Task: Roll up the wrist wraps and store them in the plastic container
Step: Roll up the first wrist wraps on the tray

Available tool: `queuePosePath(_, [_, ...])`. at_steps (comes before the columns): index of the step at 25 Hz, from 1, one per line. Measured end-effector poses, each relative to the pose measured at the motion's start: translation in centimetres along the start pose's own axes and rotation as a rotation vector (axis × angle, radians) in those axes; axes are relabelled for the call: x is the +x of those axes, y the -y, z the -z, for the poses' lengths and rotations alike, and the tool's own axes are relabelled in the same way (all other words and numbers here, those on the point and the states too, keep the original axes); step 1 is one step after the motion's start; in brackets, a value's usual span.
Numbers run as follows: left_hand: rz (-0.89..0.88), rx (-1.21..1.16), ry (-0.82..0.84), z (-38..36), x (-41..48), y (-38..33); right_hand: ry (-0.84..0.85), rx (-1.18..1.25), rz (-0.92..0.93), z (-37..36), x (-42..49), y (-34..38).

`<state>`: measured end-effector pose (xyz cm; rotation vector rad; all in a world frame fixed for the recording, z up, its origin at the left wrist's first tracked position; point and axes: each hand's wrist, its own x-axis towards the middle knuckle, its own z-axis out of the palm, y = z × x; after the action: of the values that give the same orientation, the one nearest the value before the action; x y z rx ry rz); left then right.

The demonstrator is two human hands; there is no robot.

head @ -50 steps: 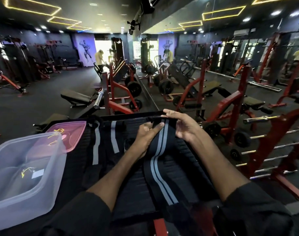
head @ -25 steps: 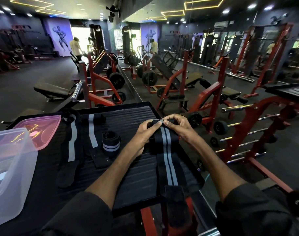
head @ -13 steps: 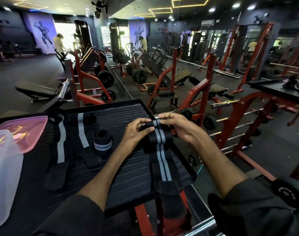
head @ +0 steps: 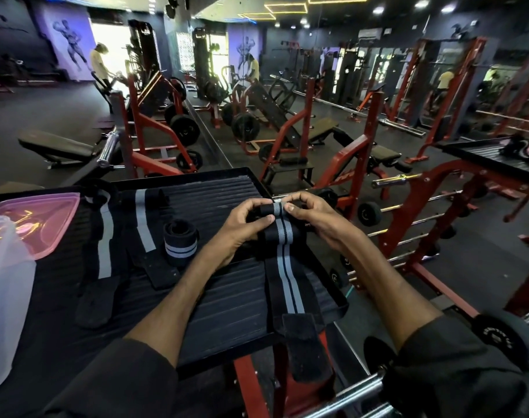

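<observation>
A black wrist wrap with grey stripes (head: 286, 276) lies lengthwise along the right side of the black ribbed platform (head: 215, 191). Its far end is curled into a small roll pinched between my left hand (head: 245, 220) and my right hand (head: 313, 214). The wrap's velcro tail hangs over the platform's near edge. A finished rolled wrap (head: 179, 242) stands left of my left hand. Two flat wraps (head: 142, 220) lie further left. The clear plastic container (head: 7, 291) sits at the far left edge.
A pink lid (head: 37, 220) rests behind the container. Red weight benches and racks (head: 356, 158) fill the floor beyond the platform, with a mirror behind. A barbell end and a weight plate (head: 498, 336) sit close at lower right. A person stands far off at the back left.
The roll at the wrap's far end has grown slightly as both hands turned it toward me. The view swung right, so the container and lid slid toward the left edge.
</observation>
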<state>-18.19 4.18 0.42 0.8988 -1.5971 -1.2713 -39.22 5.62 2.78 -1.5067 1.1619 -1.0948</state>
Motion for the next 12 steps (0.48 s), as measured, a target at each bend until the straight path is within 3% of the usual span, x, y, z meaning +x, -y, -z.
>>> queuePosePath(3, [0.107,-0.013,0.019,-0.9,-0.5,-0.7,0.001,-0.007,0.063,0.0,-0.2,-0.3])
queuePosePath(8, [-0.117,0.201,-0.076,-0.6,0.1,0.3,-0.001,0.051,0.084,-0.1,-0.4,-0.2])
queuePosePath(12, [-0.236,0.309,-0.139,-0.6,0.2,0.3,0.066,0.159,-0.044,0.0,-0.3,1.9])
